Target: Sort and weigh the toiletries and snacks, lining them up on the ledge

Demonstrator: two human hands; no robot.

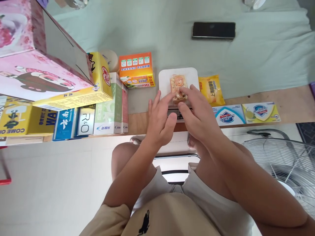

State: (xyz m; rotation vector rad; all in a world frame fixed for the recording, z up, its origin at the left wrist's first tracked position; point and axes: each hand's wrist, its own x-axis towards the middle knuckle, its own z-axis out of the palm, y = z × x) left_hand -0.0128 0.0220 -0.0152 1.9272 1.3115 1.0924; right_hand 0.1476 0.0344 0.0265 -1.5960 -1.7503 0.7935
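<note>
A small clear-wrapped snack packet (179, 84) with orange print lies on the plate of a white digital scale (164, 78). My left hand (161, 119) is at the scale's near left side, fingers stretched and apart, its index fingertip by the packet's near end. From the right, my right hand (202, 113) reaches over the scale, fingers and thumb apart, their tips at the packet's near end. Whether the fingertips touch the wrapper I cannot tell. The scale's dark display (173, 113) shows between my hands, partly covered. A yellow packet (212, 90) lies just right of the scale.
An orange box (136, 69) stands left of the scale. Farther left are several upright cartons, a yellow box (104, 77) and a big pink box (36, 72). Soap boxes (228, 114) line the table's near edge at right. A phone (213, 30) lies behind; a fan (285, 167) stands below right.
</note>
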